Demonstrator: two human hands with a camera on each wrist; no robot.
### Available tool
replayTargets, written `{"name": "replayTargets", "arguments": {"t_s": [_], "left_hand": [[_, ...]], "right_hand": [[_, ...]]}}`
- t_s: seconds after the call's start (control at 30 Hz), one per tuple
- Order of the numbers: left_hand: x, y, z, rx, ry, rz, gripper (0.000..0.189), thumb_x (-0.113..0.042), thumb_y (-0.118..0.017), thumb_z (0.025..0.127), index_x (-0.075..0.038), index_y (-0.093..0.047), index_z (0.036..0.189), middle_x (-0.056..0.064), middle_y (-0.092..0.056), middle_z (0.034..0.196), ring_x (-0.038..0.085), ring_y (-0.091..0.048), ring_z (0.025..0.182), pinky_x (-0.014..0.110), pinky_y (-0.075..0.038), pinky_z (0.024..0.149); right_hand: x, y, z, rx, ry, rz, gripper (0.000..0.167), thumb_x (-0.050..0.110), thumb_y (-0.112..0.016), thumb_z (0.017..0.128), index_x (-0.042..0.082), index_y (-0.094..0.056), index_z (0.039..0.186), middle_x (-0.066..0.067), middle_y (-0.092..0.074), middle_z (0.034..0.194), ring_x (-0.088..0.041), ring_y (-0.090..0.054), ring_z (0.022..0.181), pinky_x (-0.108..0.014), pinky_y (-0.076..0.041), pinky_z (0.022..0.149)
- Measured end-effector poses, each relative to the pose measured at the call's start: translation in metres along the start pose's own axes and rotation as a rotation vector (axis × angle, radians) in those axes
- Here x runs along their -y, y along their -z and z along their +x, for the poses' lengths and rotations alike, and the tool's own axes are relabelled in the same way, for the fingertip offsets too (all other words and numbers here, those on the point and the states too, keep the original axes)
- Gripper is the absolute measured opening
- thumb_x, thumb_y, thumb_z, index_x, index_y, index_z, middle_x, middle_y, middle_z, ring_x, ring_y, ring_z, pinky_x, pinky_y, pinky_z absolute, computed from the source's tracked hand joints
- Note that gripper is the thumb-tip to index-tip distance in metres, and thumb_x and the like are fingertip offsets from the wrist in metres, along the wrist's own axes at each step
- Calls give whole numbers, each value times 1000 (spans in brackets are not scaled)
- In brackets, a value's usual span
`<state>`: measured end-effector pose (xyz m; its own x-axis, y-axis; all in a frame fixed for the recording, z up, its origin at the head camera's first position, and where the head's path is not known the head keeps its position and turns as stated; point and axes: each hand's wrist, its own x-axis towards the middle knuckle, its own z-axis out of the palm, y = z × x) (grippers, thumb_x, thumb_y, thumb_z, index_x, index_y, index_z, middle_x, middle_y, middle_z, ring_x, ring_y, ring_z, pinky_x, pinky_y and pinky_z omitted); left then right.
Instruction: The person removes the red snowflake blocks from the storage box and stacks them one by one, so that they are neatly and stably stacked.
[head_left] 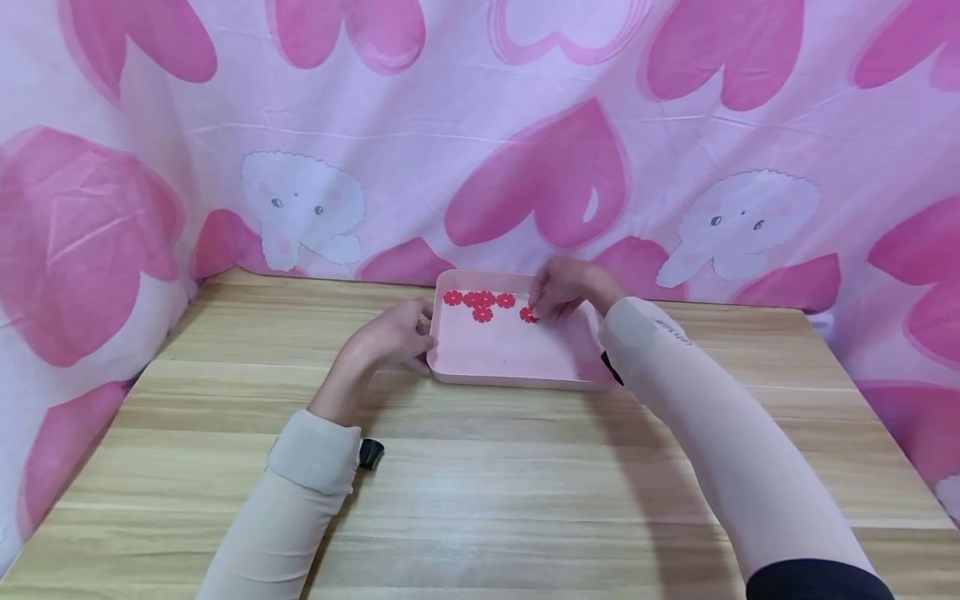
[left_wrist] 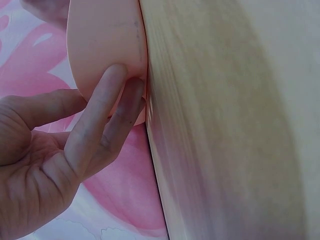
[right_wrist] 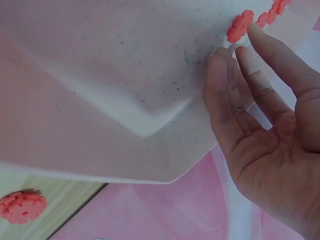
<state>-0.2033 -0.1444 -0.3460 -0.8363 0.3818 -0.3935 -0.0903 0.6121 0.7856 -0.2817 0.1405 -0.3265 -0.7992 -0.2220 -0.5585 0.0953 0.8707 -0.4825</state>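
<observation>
A shallow pink tray (head_left: 517,367) sits at the back of the table. My left hand (head_left: 401,333) holds its left end; in the left wrist view, the left hand (left_wrist: 70,135) has its thumb at the rim and fingers against the outer wall. Inside the tray's far part, several red flower-shaped pieces (head_left: 482,314) lie grouped at the left. My right hand (head_left: 562,287) reaches over the tray's far right side. In the right wrist view its thumb and index fingertips pinch a red flower-shaped piece (right_wrist: 240,26) low over the tray floor.
Beyond the tray wall, more red flower-shaped pieces (right_wrist: 22,206) rest on the table, hidden from the head view. The wooden table (head_left: 487,483) meets a pink heart-print cloth (head_left: 405,192) close behind the tray.
</observation>
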Motion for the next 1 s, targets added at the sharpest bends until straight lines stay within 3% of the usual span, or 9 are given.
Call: {"name": "replayTargets", "arguments": {"t_s": [0.47, 0.87, 1.0], "left_hand": [[1, 0, 1, -2, -6, 14, 47, 6, -54, 106, 11, -41, 150, 31, -60, 126, 33, -78, 93, 37, -72, 79], [0, -1, 0, -1, -11, 28, 44, 5, -55, 106, 12, -42, 147, 32, -60, 127, 34, -79, 93, 37, -72, 79], [0, -1, 1, -3, -2, 21, 45, 6, -55, 105, 13, -42, 148, 32, -61, 126, 36, -78, 96, 37, -72, 79]], "right_hand": [[5, -11, 4, -88, -20, -82, 21, 18, -85, 93, 4, -74, 104, -6, -69, 88, -22, -66, 82, -32, -67, 84], [3, -13, 7, -83, 3, -47, 24, 11, -85, 92, 2, -75, 112, -8, -72, 100, -22, -68, 87, -33, -67, 91], [2, -13, 7, -60, 15, -49, 26, 11, -84, 93, 3, -73, 115, -7, -68, 100, -20, -66, 85, -31, -66, 87]]}}
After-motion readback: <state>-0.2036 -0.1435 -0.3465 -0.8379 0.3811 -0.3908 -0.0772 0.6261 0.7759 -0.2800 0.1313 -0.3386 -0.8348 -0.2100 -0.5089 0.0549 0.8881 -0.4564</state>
